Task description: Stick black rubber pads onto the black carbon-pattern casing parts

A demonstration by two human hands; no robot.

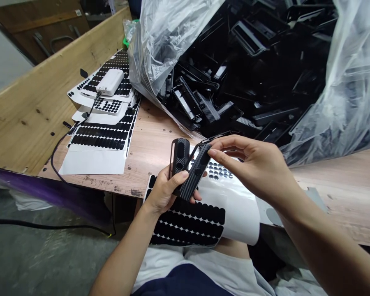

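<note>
- Black carbon-look part point(195, 174) is dead centre of the view, tilted, just past the surface point(151, 144) edge.
- Left hand point(165, 191) is wrapped round its lower end, and also grips a second black piece point(180, 153) at its 10 o'clock.
- Right hand point(249, 164) is at 3 o'clock, fingertips pinching the part's top end.
- Pad sheet point(234, 205) lies underneath at 6 o'clock, and a clear bag point(342, 102) of black parts is at 1 o'clock.

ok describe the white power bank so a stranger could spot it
Look left of the clear plastic bag of black parts, at the sheets of black dots. The power bank lies on top of them, the only white rounded block, with a black cable leading off it.
</note>
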